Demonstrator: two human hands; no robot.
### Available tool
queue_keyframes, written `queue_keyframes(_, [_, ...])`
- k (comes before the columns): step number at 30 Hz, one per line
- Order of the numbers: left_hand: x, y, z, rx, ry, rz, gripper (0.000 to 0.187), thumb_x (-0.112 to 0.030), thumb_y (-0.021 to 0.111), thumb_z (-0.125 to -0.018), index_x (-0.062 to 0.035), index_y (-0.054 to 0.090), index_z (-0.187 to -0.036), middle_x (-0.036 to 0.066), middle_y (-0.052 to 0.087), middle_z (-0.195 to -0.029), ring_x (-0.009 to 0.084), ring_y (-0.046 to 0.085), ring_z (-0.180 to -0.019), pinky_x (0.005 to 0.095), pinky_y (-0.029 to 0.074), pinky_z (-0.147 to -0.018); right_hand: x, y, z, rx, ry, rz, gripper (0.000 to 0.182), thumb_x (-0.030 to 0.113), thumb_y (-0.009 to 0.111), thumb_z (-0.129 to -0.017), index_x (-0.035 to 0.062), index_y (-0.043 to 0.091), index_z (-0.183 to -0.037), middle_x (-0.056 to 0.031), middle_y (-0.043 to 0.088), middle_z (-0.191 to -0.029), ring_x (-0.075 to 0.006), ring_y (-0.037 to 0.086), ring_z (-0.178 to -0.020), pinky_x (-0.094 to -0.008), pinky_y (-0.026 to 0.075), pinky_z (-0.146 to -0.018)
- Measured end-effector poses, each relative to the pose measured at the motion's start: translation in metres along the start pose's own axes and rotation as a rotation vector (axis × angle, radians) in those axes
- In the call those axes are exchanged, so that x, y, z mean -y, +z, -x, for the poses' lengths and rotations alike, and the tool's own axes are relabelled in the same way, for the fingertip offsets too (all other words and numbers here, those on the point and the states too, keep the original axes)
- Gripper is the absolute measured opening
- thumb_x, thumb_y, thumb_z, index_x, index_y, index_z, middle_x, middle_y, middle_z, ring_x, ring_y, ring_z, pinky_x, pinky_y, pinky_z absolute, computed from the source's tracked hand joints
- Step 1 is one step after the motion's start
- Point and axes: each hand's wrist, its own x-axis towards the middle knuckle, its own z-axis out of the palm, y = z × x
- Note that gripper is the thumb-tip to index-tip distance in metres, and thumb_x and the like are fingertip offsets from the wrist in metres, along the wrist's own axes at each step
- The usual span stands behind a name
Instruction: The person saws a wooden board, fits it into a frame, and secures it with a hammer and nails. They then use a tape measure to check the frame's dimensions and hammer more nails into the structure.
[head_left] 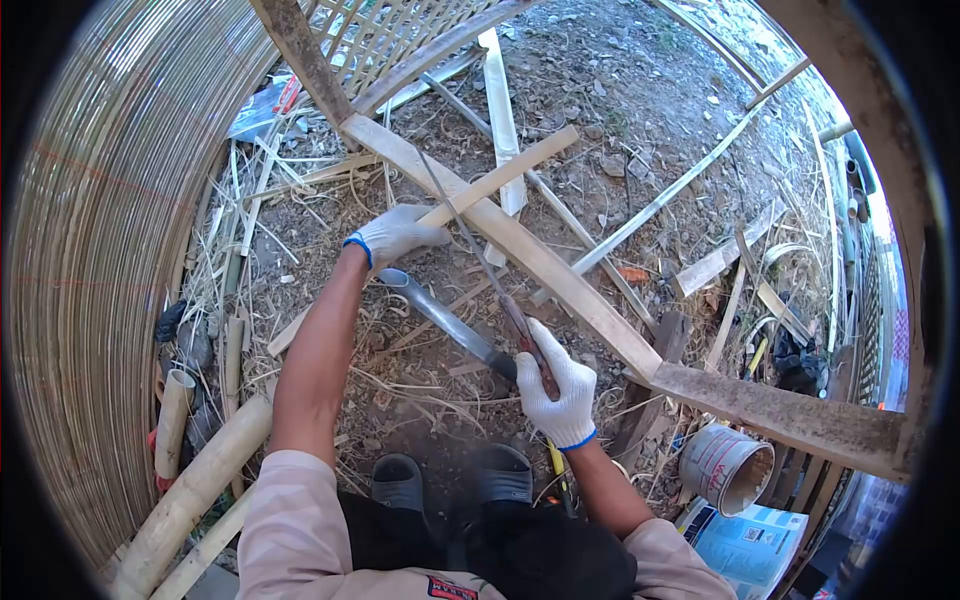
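Grips a flat bamboo slat (525, 164) in the gloved left hand (405, 235), across a wooden beam (550, 265); clasps the handle of a long, narrow-bladed hand tool (480, 252) in the gloved right hand (560, 385), crossing the slat just beside the left hand. Could skid into it if the slat, apparently braced from one end only, twists on the beam. Stands on shaving-strewn ground (400, 425).

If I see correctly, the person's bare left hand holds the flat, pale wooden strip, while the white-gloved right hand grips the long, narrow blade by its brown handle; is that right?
Not quite: the head view shows the left hand in a white fabric glove with a blue cuff, not bare. The rest stands as you said.
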Motion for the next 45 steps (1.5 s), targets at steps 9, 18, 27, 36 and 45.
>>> queue_keyframes(9, [0.006, 0.018, 0.012, -0.43, 0.175, -0.373, 0.05, -0.051, 0.063, -0.096, -0.0061, 0.072, -0.117, 0.024, 0.075, -0.1, 0.0437, 0.073, -0.098, 0.0517, 0.055, -0.087, -0.008, 0.002, -0.003, 0.058, 0.032, 0.03, 0.048, 0.005, 0.076, -0.089, -0.0015, 0.069, -0.136, -0.0174, 0.079, -0.092, -0.0206, 0.072, -0.06, -0.0306, 0.056, -0.059])
queue_keyframes(18, [0.009, 0.005, -0.009, -0.41, 0.094, -0.377, 0.061, -0.058, 0.047, -0.102, -0.0032, 0.074, -0.098, 0.026, 0.073, -0.099, 0.0459, 0.071, -0.1, 0.0509, 0.053, -0.089, -0.02, 0.022, -0.019, 0.028, -0.007, -0.043, 0.048, 0.005, 0.075, -0.091, -0.0023, 0.068, -0.138, -0.0191, 0.08, -0.096, -0.0193, 0.074, -0.066, -0.0304, 0.057, -0.063])
queue_keyframes(27, [0.012, 0.038, -0.017, -0.724, -0.008, -0.42, 0.06, -0.062, 0.048, -0.099, -0.01, 0.077, -0.09, 0.021, 0.075, -0.093, 0.0418, 0.073, -0.095, 0.0495, 0.054, -0.087, -0.017, 0.038, -0.037, -0.007, 0.01, -0.051, 0.044, 0.007, 0.075, -0.092, -0.0027, 0.068, -0.135, -0.021, 0.079, -0.094, -0.0228, 0.079, -0.075, -0.0318, 0.06, -0.068])
queue_keyframes(36, [0.013, 0.032, -0.02, -0.691, -0.031, -0.41, 0.061, -0.064, 0.048, -0.098, -0.0108, 0.077, -0.09, 0.021, 0.075, -0.092, 0.0417, 0.073, -0.094, 0.0492, 0.054, -0.086, -0.011, 0.031, -0.028, 0.001, -0.008, -0.039, 0.045, 0.006, 0.075, -0.092, -0.0032, 0.068, -0.135, -0.0213, 0.078, -0.087, -0.022, 0.077, -0.068, -0.032, 0.059, -0.063])
queue_keyframes(45, [0.022, 0.035, -0.024, -0.746, 0.01, -0.403, 0.062, -0.066, 0.05, -0.098, -0.0097, 0.076, -0.092, 0.021, 0.073, -0.086, 0.0423, 0.072, -0.091, 0.0482, 0.053, -0.081, -0.008, 0.07, -0.074, -0.055, -0.109, 0.027, 0.046, 0.009, 0.075, -0.092, -0.0006, 0.069, -0.136, -0.0224, 0.073, -0.079, -0.0201, 0.074, -0.061, -0.0341, 0.057, -0.06])
